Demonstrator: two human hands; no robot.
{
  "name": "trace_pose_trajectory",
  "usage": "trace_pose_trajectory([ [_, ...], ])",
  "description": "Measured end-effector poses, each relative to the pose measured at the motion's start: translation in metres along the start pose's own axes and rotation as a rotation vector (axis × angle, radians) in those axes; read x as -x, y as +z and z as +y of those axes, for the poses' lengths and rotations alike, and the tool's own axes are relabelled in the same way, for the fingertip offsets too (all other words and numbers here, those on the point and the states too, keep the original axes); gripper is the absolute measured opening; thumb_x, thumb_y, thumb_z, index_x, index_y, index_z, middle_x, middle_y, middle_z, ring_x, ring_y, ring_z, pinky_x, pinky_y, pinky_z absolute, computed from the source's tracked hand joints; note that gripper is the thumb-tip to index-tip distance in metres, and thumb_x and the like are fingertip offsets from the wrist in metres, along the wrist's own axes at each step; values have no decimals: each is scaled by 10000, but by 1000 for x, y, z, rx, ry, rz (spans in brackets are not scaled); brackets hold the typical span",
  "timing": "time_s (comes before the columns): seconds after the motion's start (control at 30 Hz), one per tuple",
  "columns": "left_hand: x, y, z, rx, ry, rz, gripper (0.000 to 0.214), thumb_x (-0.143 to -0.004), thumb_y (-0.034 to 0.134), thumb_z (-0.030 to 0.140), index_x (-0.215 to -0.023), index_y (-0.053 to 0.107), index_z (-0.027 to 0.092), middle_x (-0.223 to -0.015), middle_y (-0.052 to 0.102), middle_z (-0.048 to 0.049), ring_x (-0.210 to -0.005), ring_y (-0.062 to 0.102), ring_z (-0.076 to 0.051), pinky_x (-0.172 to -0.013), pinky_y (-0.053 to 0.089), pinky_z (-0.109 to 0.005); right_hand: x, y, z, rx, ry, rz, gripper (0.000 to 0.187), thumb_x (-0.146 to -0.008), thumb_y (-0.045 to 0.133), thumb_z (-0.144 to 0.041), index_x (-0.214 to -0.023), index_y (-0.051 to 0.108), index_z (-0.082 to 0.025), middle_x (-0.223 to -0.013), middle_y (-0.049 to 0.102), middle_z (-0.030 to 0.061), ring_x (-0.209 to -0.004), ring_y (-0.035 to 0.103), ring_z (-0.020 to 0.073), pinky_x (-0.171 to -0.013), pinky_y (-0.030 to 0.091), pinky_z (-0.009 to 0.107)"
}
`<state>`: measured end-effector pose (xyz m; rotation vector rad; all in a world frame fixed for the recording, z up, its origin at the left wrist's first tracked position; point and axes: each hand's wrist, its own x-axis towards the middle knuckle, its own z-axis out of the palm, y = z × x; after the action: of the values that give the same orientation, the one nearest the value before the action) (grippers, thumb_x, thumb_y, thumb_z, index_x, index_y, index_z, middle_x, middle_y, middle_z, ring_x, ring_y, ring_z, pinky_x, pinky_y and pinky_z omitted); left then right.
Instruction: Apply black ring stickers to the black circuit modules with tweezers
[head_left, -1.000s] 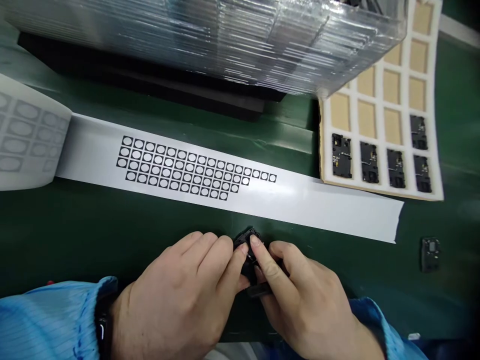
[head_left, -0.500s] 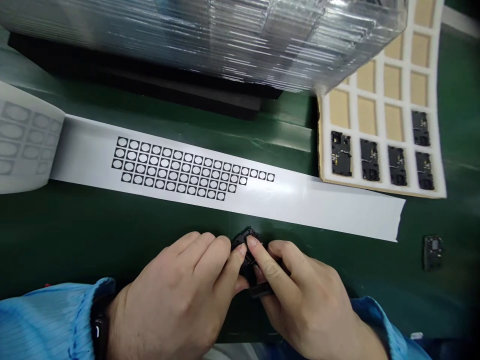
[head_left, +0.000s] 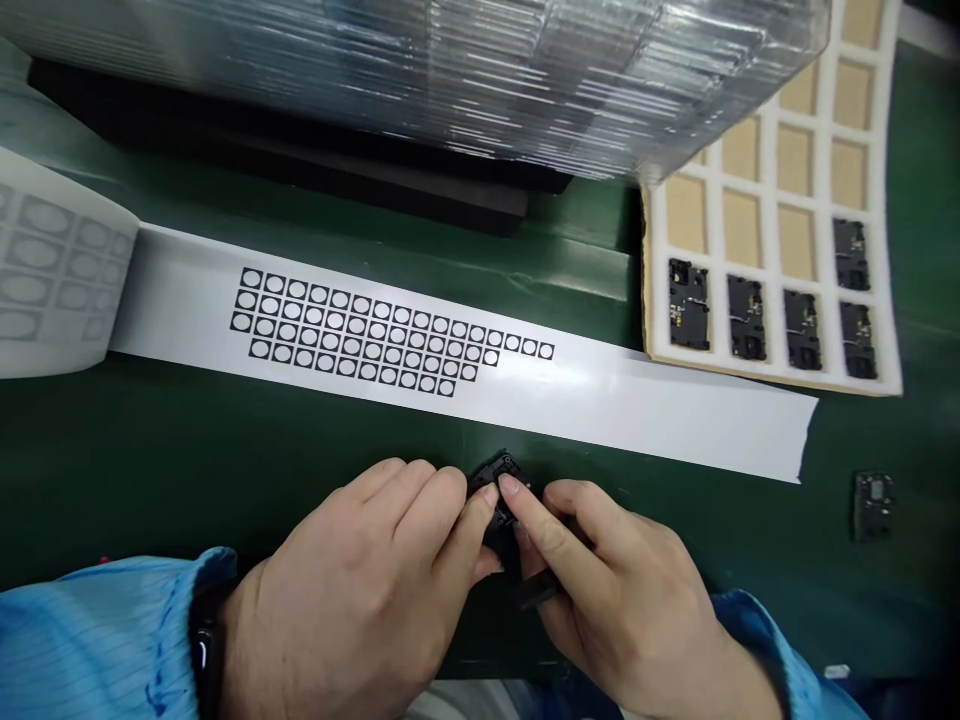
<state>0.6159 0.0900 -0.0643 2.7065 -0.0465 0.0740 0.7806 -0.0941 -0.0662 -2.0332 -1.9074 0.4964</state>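
Note:
My left hand [head_left: 375, 570] is closed, its thumb and fingers pinching a small black electronic module [head_left: 504, 468] over the green table. The module is tilted and partly covered by fingertips. With its index fingertip, my right hand [head_left: 619, 580] presses on the module's face beside my left thumb. Its other fingers curl around a dark bar-shaped tool [head_left: 536, 590], whose blunt end shows below the index finger; the rest is hidden in the hand. Just beyond both hands lies a white strip [head_left: 637, 410] with rows of black square stickers [head_left: 360, 330], each with a white oval.
At right, a white foam tray [head_left: 769, 365] with cardboard-coloured pockets holds several black modules [head_left: 688, 305]. Another module [head_left: 874, 505] lies on the green table [head_left: 712, 520] at far right. Stacked clear plastic trays [head_left: 450, 80] stand at the back above a black block [head_left: 450, 195].
The whole view has shifted slightly, with things appearing a little further right. The dark tool's end has swung slightly down and right. Both hands keep their hold near the module.

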Motion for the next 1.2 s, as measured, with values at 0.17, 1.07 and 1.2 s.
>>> trace_pose_trajectory([
  [0.17, 1, 1, -1, -16, 13, 20, 319, -1051, 578, 261, -1282, 655, 54, -958, 606, -73, -799, 553, -226, -670, 482, -416, -2, -4, 4, 22, 11, 8, 590, -934, 507, -86, -1520, 561, -126, -1021, 583, 108, -716, 582, 195, -521, 481, 315],
  [1.07, -1, -3, -3, -12, 3, 12, 328, -1044, 595, 239, -1327, 620, 76, -970, 603, -79, -819, 559, -212, -665, 511, -371, -20, -11, 13, -787, 188, 418, 283, -856, 729, 33, -1037, 738, -184, -1024, 798, 52, -943, 795, 206, -818, 707, 312],
  [1.2, -1, -4, -2, -18, 4, -3, 334, -1040, 595, 241, -1322, 624, 66, -968, 599, -85, -812, 551, -219, -652, 508, -379, -20, -9, 12, -793, 190, 421, 286, -851, 731, 44, -1029, 737, -180, -1024, 799, 46, -962, 800, 206, -841, 709, 313],
])
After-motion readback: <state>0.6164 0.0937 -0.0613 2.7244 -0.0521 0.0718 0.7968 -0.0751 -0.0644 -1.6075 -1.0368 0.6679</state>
